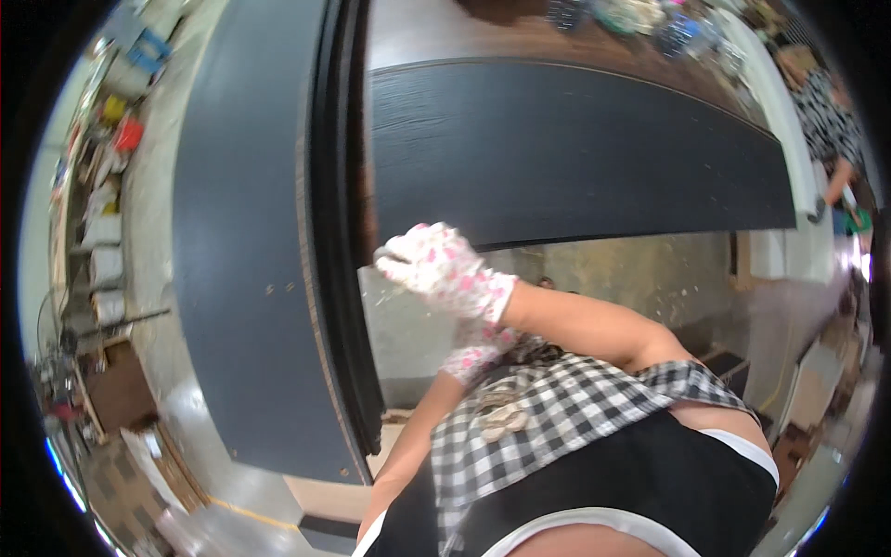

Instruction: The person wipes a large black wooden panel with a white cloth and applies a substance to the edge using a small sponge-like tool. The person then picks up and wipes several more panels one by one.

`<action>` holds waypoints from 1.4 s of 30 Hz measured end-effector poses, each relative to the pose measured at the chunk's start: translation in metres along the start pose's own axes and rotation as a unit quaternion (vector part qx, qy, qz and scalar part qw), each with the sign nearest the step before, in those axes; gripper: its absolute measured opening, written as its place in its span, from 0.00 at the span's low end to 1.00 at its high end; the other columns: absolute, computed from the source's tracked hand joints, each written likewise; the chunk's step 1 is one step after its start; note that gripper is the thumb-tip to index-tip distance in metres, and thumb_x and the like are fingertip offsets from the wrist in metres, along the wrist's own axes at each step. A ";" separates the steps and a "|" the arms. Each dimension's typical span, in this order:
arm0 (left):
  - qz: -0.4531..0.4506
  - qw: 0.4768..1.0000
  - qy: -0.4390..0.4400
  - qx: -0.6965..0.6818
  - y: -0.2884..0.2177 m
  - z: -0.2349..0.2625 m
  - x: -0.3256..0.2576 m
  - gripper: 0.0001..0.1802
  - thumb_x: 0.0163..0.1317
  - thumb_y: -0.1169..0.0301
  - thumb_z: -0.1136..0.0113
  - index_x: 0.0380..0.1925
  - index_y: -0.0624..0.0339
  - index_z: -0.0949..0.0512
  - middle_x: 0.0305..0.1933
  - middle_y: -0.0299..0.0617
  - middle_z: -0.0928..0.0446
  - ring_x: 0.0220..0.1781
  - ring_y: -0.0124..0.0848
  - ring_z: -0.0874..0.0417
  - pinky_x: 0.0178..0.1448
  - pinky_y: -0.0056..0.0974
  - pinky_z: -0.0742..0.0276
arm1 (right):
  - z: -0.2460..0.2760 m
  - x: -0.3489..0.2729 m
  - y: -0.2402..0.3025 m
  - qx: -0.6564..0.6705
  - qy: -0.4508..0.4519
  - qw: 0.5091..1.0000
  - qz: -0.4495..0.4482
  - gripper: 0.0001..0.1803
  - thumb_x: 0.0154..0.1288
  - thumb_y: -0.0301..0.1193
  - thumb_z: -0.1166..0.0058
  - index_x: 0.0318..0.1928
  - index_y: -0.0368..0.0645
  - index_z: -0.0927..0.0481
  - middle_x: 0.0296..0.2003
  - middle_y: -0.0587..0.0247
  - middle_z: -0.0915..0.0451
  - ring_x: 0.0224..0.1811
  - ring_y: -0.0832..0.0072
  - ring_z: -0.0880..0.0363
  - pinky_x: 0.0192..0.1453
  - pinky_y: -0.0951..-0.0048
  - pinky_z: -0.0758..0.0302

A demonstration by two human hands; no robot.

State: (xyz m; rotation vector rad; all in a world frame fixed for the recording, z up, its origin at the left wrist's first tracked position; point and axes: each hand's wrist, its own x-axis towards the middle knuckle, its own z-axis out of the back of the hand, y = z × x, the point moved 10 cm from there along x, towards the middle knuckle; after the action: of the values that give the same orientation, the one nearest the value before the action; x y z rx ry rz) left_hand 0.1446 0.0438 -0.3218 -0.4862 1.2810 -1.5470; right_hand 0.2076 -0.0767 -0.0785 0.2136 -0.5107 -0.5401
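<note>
Both my hands wear white gloves with a pink flower print. My right hand (434,263) is raised in the middle of the view, its fingers curled together with nothing in them, just below the edge of a long dark panel (575,148). My left hand (475,357) is pressed up under my right wrist at the glove's cuff, and its fingers are hidden there. A second, wide dark board (241,232) with a raw chipboard edge runs down the left, close to my right hand's fingertips.
A dusty concrete floor (631,278) lies below the panels. Cluttered shelves and boxes (102,186) line the far left. Another person in a patterned shirt (821,107) stands at the upper right beside a white bench. Board offcuts (325,501) lie near my feet.
</note>
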 end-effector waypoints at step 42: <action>-0.403 0.773 0.122 0.475 -0.445 -0.116 0.149 0.38 0.54 0.64 0.34 0.68 0.53 0.29 0.70 0.53 0.30 0.73 0.64 0.36 0.76 0.63 0.42 | 0.260 -0.598 -0.107 -0.078 -0.508 0.602 -0.611 0.16 0.58 0.26 0.31 0.48 0.42 0.15 0.44 0.57 0.17 0.44 0.66 0.17 0.50 0.67 0.20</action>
State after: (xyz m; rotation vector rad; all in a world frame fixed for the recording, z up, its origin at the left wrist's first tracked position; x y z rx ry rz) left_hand -0.2047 -0.0718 -0.0080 -0.1402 0.2465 -2.7907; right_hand -0.4143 0.1406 -0.1340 0.0237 -1.4397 -2.1382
